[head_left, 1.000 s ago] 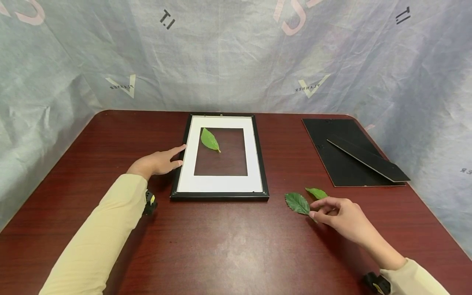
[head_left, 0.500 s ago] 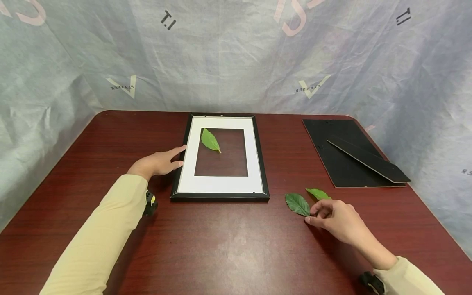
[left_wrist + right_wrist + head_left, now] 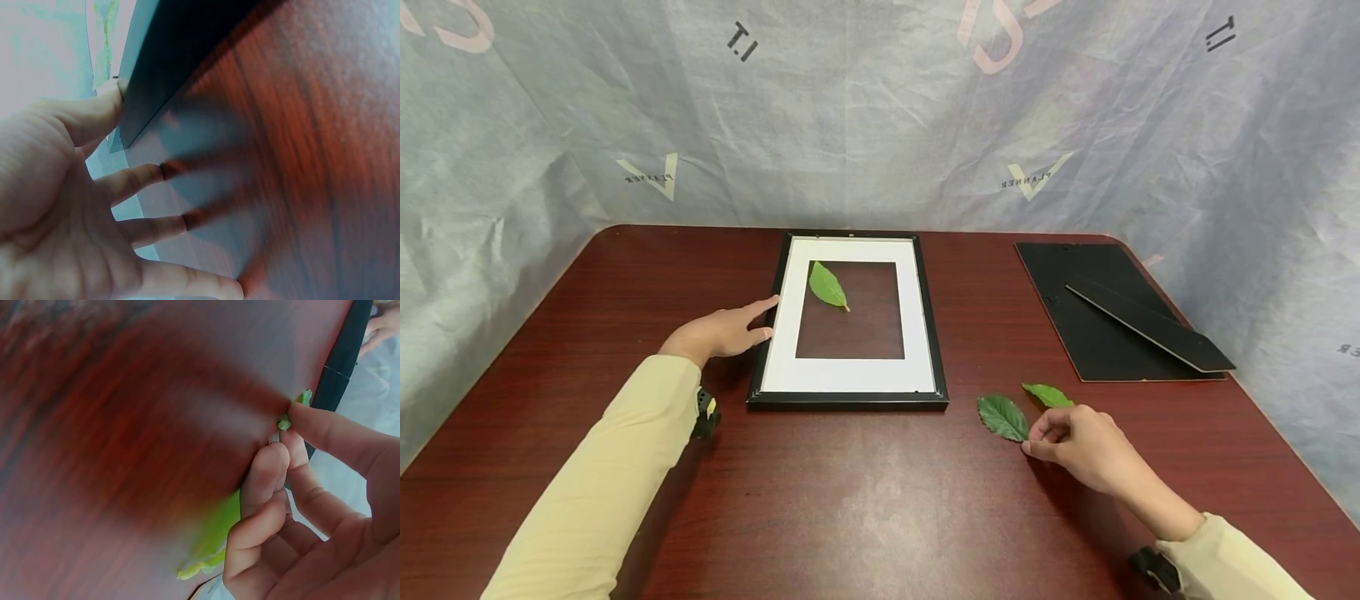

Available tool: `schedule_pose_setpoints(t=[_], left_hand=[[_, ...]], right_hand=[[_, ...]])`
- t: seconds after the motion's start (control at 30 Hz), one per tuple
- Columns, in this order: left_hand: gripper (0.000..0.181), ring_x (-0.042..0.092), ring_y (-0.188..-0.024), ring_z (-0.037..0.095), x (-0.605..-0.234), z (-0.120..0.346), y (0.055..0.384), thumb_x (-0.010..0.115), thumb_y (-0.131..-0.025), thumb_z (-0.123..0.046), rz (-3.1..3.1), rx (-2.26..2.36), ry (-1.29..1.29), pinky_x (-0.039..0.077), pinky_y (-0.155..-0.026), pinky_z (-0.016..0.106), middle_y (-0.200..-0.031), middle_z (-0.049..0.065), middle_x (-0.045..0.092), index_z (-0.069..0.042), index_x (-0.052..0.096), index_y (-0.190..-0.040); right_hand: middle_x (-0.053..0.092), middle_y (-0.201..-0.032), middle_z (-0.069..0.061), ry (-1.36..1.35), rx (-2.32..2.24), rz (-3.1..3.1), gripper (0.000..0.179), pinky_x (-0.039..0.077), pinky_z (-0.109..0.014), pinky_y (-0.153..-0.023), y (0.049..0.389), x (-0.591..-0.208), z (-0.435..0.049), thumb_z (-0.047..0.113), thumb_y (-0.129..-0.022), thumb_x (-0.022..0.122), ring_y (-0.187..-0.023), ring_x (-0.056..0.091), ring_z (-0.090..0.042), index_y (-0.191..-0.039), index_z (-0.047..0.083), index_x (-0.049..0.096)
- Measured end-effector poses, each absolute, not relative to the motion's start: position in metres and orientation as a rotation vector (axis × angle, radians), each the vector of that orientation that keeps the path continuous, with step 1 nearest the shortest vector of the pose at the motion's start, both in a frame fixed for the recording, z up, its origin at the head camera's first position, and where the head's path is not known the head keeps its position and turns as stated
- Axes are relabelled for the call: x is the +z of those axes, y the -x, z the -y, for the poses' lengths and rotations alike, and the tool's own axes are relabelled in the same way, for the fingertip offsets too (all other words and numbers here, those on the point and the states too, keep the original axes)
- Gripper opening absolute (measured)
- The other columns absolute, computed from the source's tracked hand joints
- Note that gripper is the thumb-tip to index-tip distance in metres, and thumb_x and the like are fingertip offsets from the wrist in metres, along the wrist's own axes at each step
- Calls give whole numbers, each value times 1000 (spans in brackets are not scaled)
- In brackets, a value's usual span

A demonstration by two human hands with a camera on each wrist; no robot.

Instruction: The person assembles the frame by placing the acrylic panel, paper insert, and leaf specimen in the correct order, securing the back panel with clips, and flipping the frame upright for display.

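At the left edge of a black picture frame [image 3: 847, 401] with a white mat, my left hand [image 3: 718, 332] rests with its fingers extended, thumb and fingertip touching the side. A light green leaf [image 3: 827, 285] lies inside the mat's opening, toward the upper left. My right hand [image 3: 1086, 446] pinches the stem end of a dark green leaf [image 3: 1002, 417] between thumb and finger, low over the table. Partly hidden behind that hand is another light green leaf [image 3: 1047, 395]. In the right wrist view the pinched stem [image 3: 284, 423] shows between the fingertips.
A black backing board [image 3: 1097, 317] with its easel stand [image 3: 1150, 325] raised at an angle lies at the right rear of the reddish-brown table [image 3: 850, 517]. Printed grey fabric [image 3: 850, 117] hangs behind and along both sides.
My right hand has shifted slightly left and settled on the stem of the dark green leaf, which has moved a little to the left. My left hand stays at the picture frame.
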State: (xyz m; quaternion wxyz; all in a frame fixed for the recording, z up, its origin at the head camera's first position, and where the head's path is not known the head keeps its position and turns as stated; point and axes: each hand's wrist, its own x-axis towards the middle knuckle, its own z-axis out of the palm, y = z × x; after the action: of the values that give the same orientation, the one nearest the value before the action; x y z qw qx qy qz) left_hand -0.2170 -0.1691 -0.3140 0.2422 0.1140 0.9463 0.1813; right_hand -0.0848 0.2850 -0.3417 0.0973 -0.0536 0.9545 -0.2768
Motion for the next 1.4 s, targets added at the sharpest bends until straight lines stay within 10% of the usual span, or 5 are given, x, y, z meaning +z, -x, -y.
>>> schedule_pose_setpoints(t=[1.4], left_hand=[[66, 28, -144, 54, -310, 169, 216, 41, -112, -29, -2581, 483, -296, 26, -115, 66, -163, 32, 17, -10, 6, -164]], right_hand=[[68, -80, -7, 166, -1061, -2735, 25, 42, -33, -66, 119, -298, -272, 32, -95, 73, -80, 54, -21, -104, 9, 78]])
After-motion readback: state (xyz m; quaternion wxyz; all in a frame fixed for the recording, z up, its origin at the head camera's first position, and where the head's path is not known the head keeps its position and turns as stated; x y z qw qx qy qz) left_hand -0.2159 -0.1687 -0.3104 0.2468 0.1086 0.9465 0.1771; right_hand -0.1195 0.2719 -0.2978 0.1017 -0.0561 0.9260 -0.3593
